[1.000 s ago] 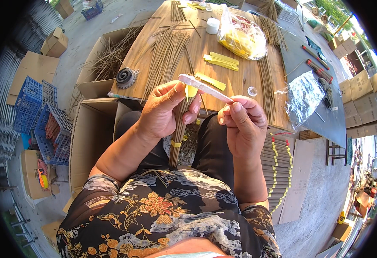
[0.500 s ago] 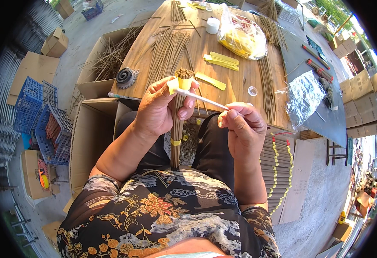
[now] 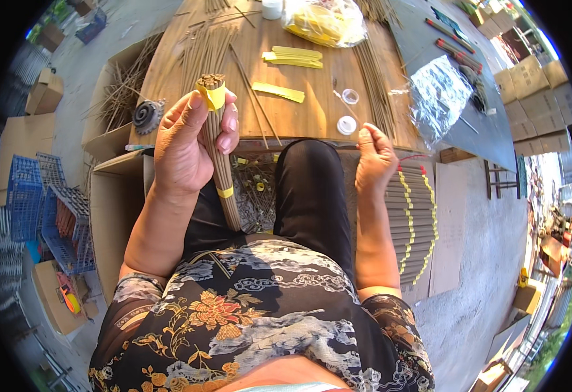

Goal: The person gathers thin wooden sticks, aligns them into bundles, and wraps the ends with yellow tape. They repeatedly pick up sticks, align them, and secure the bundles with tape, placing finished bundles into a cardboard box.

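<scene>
Raised over my lap, my left hand (image 3: 191,140) grips a tight bundle of brown incense sticks (image 3: 221,171). Its fingers wrap the upper part, where a yellow paper strip (image 3: 214,98) goes around the bundle just under the top ends. A second yellow band (image 3: 225,193) circles it lower down, and the bottom leans toward my lap. My right hand (image 3: 375,160) is closed at the table's front edge, pinching a thin stick (image 3: 343,98) that points away over the tabletop. Close to its fingertips are a small white cup (image 3: 347,125) and a clear round lid (image 3: 350,96).
Yellow strips (image 3: 292,57), loose sticks (image 3: 204,55) and a plastic bag of yellow material (image 3: 325,23) lie on the wooden table (image 3: 315,127). Finished bundles (image 3: 400,222) line up at the right. An open carton (image 3: 119,215) stands by my left arm.
My right hand has drawn the thin stick away from the strip on the bundle, toward the white cup. The strip's loose end now lies around the bundle. The view has shifted.
</scene>
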`<control>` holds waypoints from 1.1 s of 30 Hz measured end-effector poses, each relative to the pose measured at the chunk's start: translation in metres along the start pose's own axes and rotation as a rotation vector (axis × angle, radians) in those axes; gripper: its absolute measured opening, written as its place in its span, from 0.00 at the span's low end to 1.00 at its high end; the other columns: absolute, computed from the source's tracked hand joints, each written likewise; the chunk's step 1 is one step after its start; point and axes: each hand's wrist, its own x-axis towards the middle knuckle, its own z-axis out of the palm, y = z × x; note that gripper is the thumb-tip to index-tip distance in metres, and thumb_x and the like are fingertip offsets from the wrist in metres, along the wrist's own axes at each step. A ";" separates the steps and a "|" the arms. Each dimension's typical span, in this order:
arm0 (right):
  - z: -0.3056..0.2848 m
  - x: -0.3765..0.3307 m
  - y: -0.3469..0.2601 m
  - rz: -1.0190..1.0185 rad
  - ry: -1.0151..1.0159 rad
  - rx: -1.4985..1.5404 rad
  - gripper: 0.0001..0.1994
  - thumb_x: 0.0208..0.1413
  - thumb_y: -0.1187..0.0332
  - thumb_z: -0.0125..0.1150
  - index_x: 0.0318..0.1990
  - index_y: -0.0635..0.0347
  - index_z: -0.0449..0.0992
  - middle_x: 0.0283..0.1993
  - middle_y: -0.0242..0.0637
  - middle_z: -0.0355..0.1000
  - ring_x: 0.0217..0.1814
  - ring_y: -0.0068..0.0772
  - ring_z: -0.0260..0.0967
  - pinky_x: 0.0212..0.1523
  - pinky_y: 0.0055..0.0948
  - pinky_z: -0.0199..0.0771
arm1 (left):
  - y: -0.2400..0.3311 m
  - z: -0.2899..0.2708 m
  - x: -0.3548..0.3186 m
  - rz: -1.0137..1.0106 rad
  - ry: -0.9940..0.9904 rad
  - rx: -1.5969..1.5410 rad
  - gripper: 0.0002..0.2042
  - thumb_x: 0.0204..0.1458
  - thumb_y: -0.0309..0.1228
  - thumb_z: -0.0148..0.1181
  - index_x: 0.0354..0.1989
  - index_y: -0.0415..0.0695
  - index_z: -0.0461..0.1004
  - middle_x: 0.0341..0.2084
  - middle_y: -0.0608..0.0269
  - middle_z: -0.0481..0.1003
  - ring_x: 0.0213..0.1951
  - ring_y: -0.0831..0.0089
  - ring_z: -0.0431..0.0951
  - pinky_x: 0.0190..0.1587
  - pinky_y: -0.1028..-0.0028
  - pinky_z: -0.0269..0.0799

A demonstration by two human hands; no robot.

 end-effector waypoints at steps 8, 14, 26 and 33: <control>-0.010 0.006 0.045 -0.327 -0.052 -0.546 0.07 0.49 0.74 0.57 0.37 0.65 0.74 0.35 0.37 0.70 0.36 0.26 0.68 0.38 0.22 0.68 | -0.008 0.016 0.004 0.029 0.112 0.168 0.13 0.52 0.36 0.53 0.36 0.36 0.70 0.22 0.59 0.70 0.22 0.77 0.66 0.23 0.81 0.62; -0.011 0.006 0.037 -0.406 -0.099 -0.715 0.10 0.46 0.71 0.60 0.37 0.65 0.74 0.39 0.40 0.70 0.41 0.34 0.67 0.44 0.28 0.66 | -0.014 0.016 0.005 0.044 0.121 0.164 0.11 0.52 0.34 0.54 0.37 0.38 0.70 0.23 0.61 0.71 0.22 0.78 0.67 0.23 0.82 0.63; 0.080 -0.038 -0.113 -0.051 -0.794 0.307 0.26 0.38 0.61 0.69 0.44 0.65 0.67 0.39 0.36 0.67 0.39 0.27 0.66 0.40 0.25 0.67 | -0.024 0.030 -0.012 0.096 0.078 0.400 0.12 0.52 0.32 0.53 0.40 0.36 0.69 0.23 0.68 0.69 0.22 0.86 0.64 0.25 0.87 0.61; 0.086 -0.048 -0.117 0.182 -0.889 0.608 0.15 0.43 0.71 0.65 0.38 0.65 0.70 0.37 0.38 0.68 0.32 0.21 0.67 0.28 0.19 0.71 | -0.016 0.027 -0.023 0.051 -0.062 0.198 0.14 0.54 0.32 0.50 0.42 0.34 0.68 0.25 0.66 0.68 0.23 0.83 0.65 0.24 0.86 0.61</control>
